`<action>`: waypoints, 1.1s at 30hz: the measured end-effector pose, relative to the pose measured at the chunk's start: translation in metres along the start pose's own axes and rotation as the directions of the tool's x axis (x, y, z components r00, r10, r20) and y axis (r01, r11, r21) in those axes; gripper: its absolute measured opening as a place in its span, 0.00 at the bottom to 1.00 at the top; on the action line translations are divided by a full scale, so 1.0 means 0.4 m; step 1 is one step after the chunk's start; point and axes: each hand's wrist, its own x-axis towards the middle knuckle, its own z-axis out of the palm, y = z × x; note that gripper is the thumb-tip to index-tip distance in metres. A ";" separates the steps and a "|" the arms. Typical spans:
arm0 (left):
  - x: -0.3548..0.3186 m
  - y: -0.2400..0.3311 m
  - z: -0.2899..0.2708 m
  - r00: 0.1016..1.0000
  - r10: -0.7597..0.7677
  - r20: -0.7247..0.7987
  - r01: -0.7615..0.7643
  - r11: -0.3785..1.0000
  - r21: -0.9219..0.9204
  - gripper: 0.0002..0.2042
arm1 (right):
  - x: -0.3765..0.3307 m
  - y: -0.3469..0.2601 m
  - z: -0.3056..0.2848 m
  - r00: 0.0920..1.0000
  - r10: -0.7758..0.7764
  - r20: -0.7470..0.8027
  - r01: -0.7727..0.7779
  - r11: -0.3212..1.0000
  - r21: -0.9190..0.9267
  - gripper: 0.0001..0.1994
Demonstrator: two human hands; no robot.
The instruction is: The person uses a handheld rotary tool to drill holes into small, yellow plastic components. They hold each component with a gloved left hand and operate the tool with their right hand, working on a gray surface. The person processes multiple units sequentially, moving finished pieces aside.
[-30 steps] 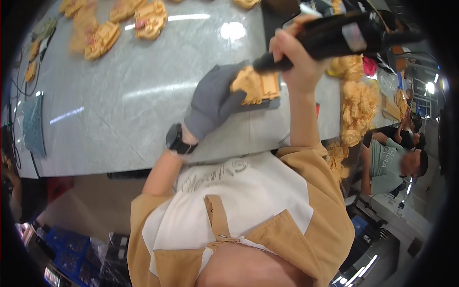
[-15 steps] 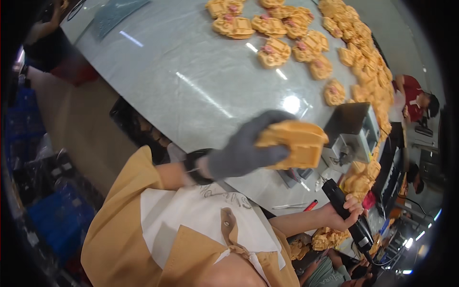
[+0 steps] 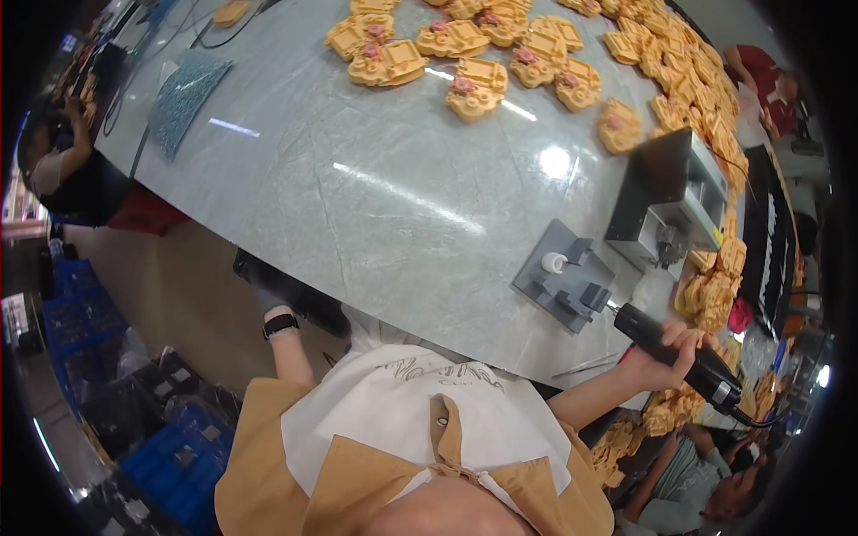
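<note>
My right hand (image 3: 684, 353) is closed round a black electric screwdriver (image 3: 641, 329), held at the right with its bit pointing left. Just beyond the bit tip, a grey fixture (image 3: 556, 290) with a small white round piece on it rests on the table. My left hand (image 3: 268, 302), in a grey glove with a black band at the wrist, hangs at the table's left edge beside a black bin (image 3: 299, 295). Its fingers are hidden, so whether it holds anything does not show.
A metal screw feeder (image 3: 666, 201) stands right of the fixture on the grey table (image 3: 384, 241). Several orange plastic housings (image 3: 476, 87) lie at the far side, heaped thickly at the far right. Blue crates (image 3: 170, 460) stand lower left. Other people sit around the table.
My left hand has moved from above the fixture down to the left table edge, and the orange housing it held is out of sight. The fixture is uncovered; the screwdriver stays in my right hand.
</note>
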 end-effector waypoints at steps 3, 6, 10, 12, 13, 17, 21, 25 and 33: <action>0.047 0.258 0.096 0.851 0.523 -0.037 -0.430 0.737 0.522 0.20 | -0.014 -0.042 -0.038 0.997 -0.034 -0.073 0.033 0.999 -0.013 0.15; -0.042 0.610 0.237 0.696 0.706 -0.132 -0.694 0.708 0.128 0.20 | -0.033 -0.036 -0.080 0.996 -0.014 -0.091 0.011 1.000 -0.028 0.15; -0.218 0.714 0.552 0.185 0.862 0.473 -0.837 0.390 -0.384 0.24 | -0.067 -0.031 -0.097 0.989 -0.035 -0.144 0.025 0.997 -0.071 0.18; -0.289 0.660 0.756 -0.014 0.734 0.679 -0.934 0.233 -0.270 0.28 | -0.078 -0.045 -0.078 0.987 -0.051 -0.153 0.042 0.997 -0.066 0.19; -0.280 0.579 0.832 0.043 0.644 0.764 -0.989 0.137 -0.060 0.27 | -0.080 -0.055 -0.055 0.988 -0.053 -0.146 0.043 0.997 -0.067 0.19; -0.286 0.520 0.940 0.280 0.572 0.771 -0.956 0.237 0.171 0.26 | -0.076 -0.115 -0.111 0.973 -0.156 -0.172 0.136 0.983 -0.126 0.19; -0.404 0.609 0.822 0.249 0.324 0.913 0.069 0.934 -0.350 0.24 | -0.104 -0.145 -0.173 0.924 -0.184 -0.335 0.131 0.976 -0.174 0.18; -0.577 0.618 0.679 -0.403 0.125 0.906 -0.370 0.884 -0.287 0.26 | -0.102 -0.123 -0.174 0.927 -0.126 -0.354 0.074 0.985 -0.156 0.17; -0.666 0.531 0.754 -0.503 0.310 0.807 -0.664 0.459 -0.590 0.24 | -0.098 -0.111 -0.160 0.954 -0.089 -0.285 0.063 0.993 -0.100 0.17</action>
